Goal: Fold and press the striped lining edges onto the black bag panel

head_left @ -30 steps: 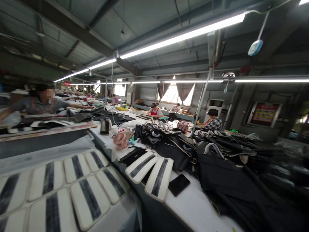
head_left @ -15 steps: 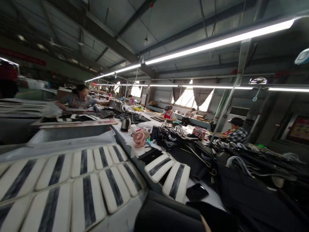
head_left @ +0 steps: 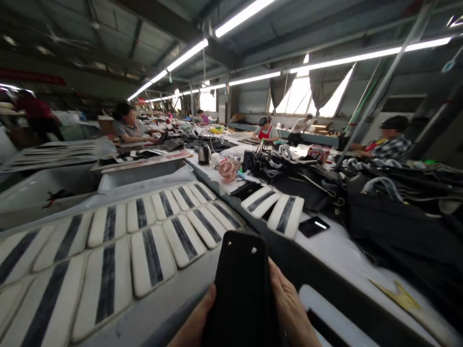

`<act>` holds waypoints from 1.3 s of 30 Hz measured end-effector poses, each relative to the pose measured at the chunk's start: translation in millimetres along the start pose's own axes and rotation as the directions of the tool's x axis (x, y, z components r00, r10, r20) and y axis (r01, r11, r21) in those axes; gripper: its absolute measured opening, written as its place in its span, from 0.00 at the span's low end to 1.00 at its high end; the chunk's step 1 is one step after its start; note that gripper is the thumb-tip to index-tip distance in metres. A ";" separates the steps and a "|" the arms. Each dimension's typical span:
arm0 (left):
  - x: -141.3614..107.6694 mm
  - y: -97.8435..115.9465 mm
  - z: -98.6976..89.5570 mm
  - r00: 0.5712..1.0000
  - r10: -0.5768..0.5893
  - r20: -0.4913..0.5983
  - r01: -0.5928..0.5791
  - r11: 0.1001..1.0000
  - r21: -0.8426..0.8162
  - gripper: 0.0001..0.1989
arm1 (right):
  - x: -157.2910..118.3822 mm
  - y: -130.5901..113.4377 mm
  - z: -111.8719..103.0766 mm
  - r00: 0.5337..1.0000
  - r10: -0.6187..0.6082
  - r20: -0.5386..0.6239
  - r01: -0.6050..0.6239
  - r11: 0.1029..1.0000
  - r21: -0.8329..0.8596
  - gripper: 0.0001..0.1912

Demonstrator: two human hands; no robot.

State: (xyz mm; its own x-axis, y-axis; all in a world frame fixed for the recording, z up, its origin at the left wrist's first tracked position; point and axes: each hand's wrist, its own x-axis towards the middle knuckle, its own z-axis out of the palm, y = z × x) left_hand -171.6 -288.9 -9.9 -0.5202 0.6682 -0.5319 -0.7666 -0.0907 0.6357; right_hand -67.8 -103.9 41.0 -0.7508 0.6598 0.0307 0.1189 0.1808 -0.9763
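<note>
A black flat piece (head_left: 241,284) with rounded corners and two small shiny spots near its top edge stands between my hands at the bottom centre. My left hand (head_left: 198,315) grips its left edge, thumb on the near face. On the opposite edge, my right hand (head_left: 289,303) holds it too; most of its fingers are behind the piece. To the left lie rows of white panels (head_left: 108,284), each with a dark stripe. Two more striped panels (head_left: 285,216) rest on the table to the right.
A phone (head_left: 314,225) lies beside the two panels. Further back stand a pink fan (head_left: 228,170) and a metal kettle (head_left: 204,154). Black material (head_left: 405,231) is heaped on the right. A yellow scrap (head_left: 401,296) lies near the front. Several people work at tables behind.
The view has tilted down and shifted. The black piece, earlier low and slanted at the bottom edge, is now raised more upright, and both my hands have come into view on it.
</note>
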 end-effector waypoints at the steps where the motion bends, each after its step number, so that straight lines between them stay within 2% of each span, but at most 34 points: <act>1: -1.0 -5.5 -1.9 1.000 -0.022 0.002 0.022 1.000 0.003 0.23 | -17.0 -2.7 7.0 1.000 0.028 -0.007 -0.027 0.998 0.048 0.35; 3: -1.5 -12.5 -2.6 1.000 0.002 0.024 -0.003 1.000 0.017 0.27 | -44.2 -8.4 17.8 0.996 0.055 -0.075 -0.049 0.995 0.085 0.31; 5: -1.6 -11.6 0.0 0.991 0.115 0.061 -0.118 0.992 0.050 0.30 | -59.0 -13.9 23.6 0.988 0.017 -0.155 -0.013 1.000 0.029 0.31; 9: -3.9 11.9 12.5 0.936 0.323 0.142 -0.343 0.927 0.150 0.31 | -58.4 -30.6 25.9 0.966 -0.088 -0.241 0.082 0.996 -0.037 0.31; 11: -6.7 28.3 21.0 0.896 0.420 0.144 -0.442 0.874 0.202 0.28 | -53.0 -42.9 25.9 0.964 -0.101 -0.247 0.113 0.993 0.034 0.28; 15: -15.3 53.1 38.6 0.778 0.622 0.087 -0.602 0.699 0.387 0.22 | -46.6 -62.9 24.9 0.969 -0.091 -0.230 0.142 0.966 0.216 0.23; 17: -19.2 56.7 46.2 0.731 0.677 0.087 -0.632 0.622 0.462 0.19 | -44.7 -65.2 21.8 0.970 -0.072 -0.231 0.137 0.950 0.280 0.20; 20: -21.1 50.7 54.7 0.694 0.712 0.106 -0.654 0.562 0.507 0.17 | -42.5 -58.4 13.6 0.968 -0.021 -0.249 0.106 0.938 0.330 0.19; 25: -13.8 24.2 62.6 0.672 0.728 0.136 -0.654 0.497 0.570 0.14 | -48.8 -33.8 -3.7 0.958 0.093 -0.273 0.029 0.911 0.411 0.20; 28: -6.2 6.6 66.4 0.677 0.719 0.156 -0.643 0.476 0.600 0.17 | -56.4 -17.3 -13.7 0.945 0.167 -0.282 -0.024 0.894 0.448 0.22; 35: 11.2 -37.6 70.1 0.711 0.684 0.164 -0.627 0.510 0.589 0.21 | -66.3 27.8 -38.8 0.896 0.342 -0.282 -0.139 0.820 0.555 0.23; 37: 18.9 -44.1 71.2 0.715 0.675 0.184 -0.635 0.516 0.575 0.20 | -69.9 38.4 -45.5 0.884 0.369 -0.287 -0.138 0.794 0.592 0.22; 39: 30.5 -42.2 75.8 0.712 0.661 0.235 -0.667 0.534 0.520 0.16 | -74.1 46.0 -50.5 0.882 0.373 -0.289 -0.121 0.771 0.625 0.20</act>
State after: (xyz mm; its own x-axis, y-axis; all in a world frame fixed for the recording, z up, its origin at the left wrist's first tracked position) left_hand -126.6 -208.7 -10.6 -0.7892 0.5894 0.1727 0.1334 -0.1100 0.9849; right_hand 26.1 -107.7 4.6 -0.4297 0.8602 -0.2747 -0.2233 -0.3960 -0.8907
